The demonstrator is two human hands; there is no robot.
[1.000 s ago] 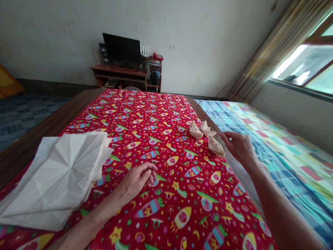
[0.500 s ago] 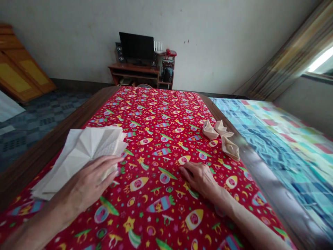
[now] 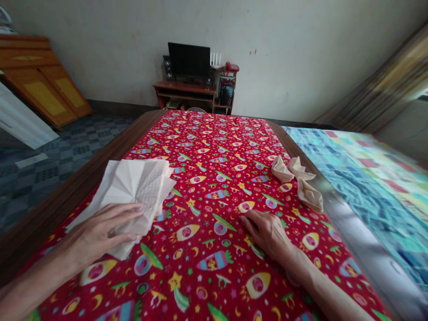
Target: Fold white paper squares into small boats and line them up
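My left hand (image 3: 105,227) lies over the near part of a stack of creased off-white paper sheets (image 3: 147,183), its fingers stretched out and the thumb apart. Fold lines fan out across the top sheet, and printed or written lines show on its right part. My right hand (image 3: 267,229) rests on the red patterned tablecloth (image 3: 207,223), fingers curled in, with nothing seen in them. Beyond it, near the table's right edge, are three folded paper pieces (image 3: 281,169), (image 3: 301,168), (image 3: 310,195), pointed and boat-like.
A bed (image 3: 354,174) with a checked cover adjoins the table's right side. At the far wall stands a small desk (image 3: 185,88) with a monitor (image 3: 189,60), speakers and a red telephone (image 3: 232,67). A wooden cabinet (image 3: 50,84) is at the far left.
The view has turned left, so the scene sits further right. My left hand has shifted left across the paper stack, whose near-left part has swung inward. My right hand stays on the cloth.
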